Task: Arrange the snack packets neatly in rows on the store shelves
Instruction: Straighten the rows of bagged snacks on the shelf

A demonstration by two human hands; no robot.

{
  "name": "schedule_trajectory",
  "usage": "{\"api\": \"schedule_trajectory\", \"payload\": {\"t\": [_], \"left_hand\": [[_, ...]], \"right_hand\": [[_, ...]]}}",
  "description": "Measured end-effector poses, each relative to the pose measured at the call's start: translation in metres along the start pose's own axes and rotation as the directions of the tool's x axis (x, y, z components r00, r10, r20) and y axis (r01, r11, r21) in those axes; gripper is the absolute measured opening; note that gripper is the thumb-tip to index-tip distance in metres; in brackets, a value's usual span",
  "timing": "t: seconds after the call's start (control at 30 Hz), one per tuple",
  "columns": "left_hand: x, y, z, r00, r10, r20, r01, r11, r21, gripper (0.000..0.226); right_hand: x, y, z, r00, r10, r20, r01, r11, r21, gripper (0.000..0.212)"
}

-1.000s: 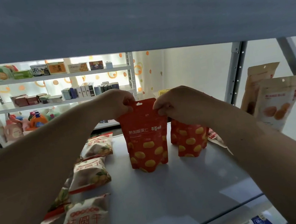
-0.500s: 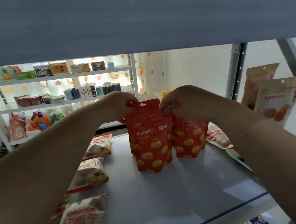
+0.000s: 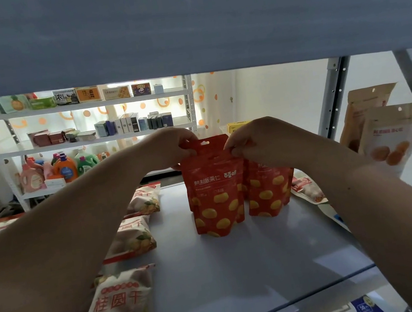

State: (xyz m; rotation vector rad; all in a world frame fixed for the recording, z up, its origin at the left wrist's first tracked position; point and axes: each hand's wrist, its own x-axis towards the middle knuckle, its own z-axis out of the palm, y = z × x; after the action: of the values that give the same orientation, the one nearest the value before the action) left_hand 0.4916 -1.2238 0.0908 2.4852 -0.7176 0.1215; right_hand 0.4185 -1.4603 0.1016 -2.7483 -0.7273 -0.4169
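Note:
A red chestnut pouch (image 3: pixel 214 194) with yellow spots stands upright on the grey shelf (image 3: pixel 244 278). My left hand (image 3: pixel 171 147) pinches its top left corner and my right hand (image 3: pixel 256 140) pinches its top right corner. Another red pouch (image 3: pixel 268 189) stands just right of it, partly behind my right hand. One more red pouch seems to stand close behind the held one, mostly hidden. Several cream longan packets (image 3: pixel 121 310) lie flat in a column along the shelf's left side.
A small packet (image 3: pixel 307 188) lies flat at the shelf's right edge. Two beige pouches (image 3: pixel 394 135) stand beyond the metal upright (image 3: pixel 334 94) on the right. The shelf board above (image 3: pixel 180 26) hangs low overhead. A far shelving unit (image 3: pixel 90 138) holds boxes and detergent bottles.
Both hands have shifted the held red pouch slightly right and back, closer to the other red pouch. It stands straighter now.

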Motion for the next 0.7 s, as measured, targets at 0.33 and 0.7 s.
{"api": "schedule_trajectory", "payload": {"t": [0.33,0.7], "left_hand": [[-0.005,-0.001,0.009,0.998,0.017,-0.059,-0.017,1.000,-0.005,0.018],[-0.010,0.003,0.011,0.997,0.024,-0.078,-0.024,1.000,0.003,0.016]], "right_hand": [[-0.006,0.005,-0.001,0.999,0.031,-0.031,-0.031,0.999,0.017,0.024],[-0.008,-0.001,0.001,0.997,-0.047,-0.053,0.047,0.999,-0.008,0.025]]}}
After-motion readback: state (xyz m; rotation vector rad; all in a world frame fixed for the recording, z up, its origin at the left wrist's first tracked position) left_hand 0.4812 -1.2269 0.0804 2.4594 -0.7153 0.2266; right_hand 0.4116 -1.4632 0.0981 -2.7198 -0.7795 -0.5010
